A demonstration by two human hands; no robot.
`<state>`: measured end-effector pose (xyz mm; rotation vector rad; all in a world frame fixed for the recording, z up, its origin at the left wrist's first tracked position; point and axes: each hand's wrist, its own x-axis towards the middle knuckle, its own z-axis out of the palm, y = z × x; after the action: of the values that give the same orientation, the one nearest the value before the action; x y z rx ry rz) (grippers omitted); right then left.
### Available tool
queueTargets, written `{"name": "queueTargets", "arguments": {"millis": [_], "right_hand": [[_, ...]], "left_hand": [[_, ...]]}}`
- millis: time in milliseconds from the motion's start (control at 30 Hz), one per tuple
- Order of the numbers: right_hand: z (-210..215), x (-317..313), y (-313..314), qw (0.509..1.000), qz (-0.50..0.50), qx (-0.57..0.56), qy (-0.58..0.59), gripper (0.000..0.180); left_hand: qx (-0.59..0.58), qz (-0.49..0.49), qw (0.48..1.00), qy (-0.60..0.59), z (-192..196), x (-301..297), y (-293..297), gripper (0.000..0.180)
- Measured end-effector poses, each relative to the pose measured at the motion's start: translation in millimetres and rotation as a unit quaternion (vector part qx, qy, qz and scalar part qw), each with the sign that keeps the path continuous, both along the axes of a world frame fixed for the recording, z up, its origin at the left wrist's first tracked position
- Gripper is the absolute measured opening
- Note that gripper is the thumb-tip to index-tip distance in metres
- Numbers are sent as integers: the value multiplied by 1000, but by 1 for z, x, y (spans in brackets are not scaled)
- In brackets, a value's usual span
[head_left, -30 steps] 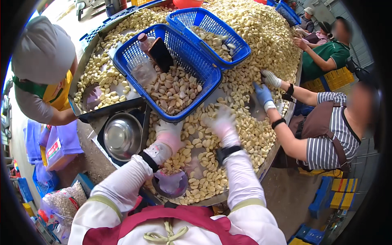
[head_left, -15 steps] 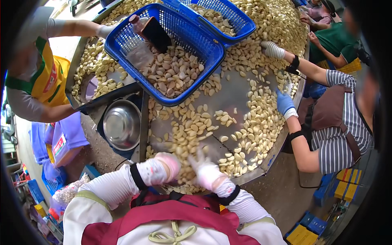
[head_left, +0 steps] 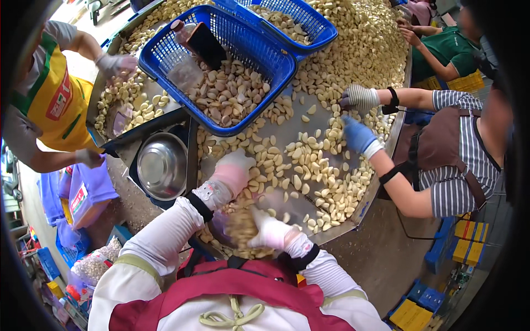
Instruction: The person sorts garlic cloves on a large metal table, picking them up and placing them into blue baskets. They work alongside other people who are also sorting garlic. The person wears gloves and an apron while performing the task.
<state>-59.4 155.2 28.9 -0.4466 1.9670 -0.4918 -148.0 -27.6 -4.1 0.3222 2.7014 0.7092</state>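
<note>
Cloves [head_left: 241, 227] touch the right hand [head_left: 270, 229], fingers [head_left: 259, 216] apart; the left hand [head_left: 234, 168] hides its grip.

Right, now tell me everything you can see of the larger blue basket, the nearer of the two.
The larger blue basket looks like plastic, with perforated walls and a thick, round-cornered rim. It stands open side up over the metal table; its base is hidden. Inside are garlic cloves, some pinkish-brown, a clear plastic bag, a capped bottle and a dark rectangular object. Behind it is the second blue basket. Neither the left hand nor the right hand touches it.
</note>
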Motion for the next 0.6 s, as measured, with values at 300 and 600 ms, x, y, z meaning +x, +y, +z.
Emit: {"name": "queueTargets", "arguments": {"millis": [300,600], "right_hand": [[-37,-136,49,878,-108,70,460,18],[-11,-36,67,859,-313,-236,329,13]], "left_hand": [[-54,-53,996,47,-3,3,11,22],[267,-49,962,10,59,24,64,45]]}}
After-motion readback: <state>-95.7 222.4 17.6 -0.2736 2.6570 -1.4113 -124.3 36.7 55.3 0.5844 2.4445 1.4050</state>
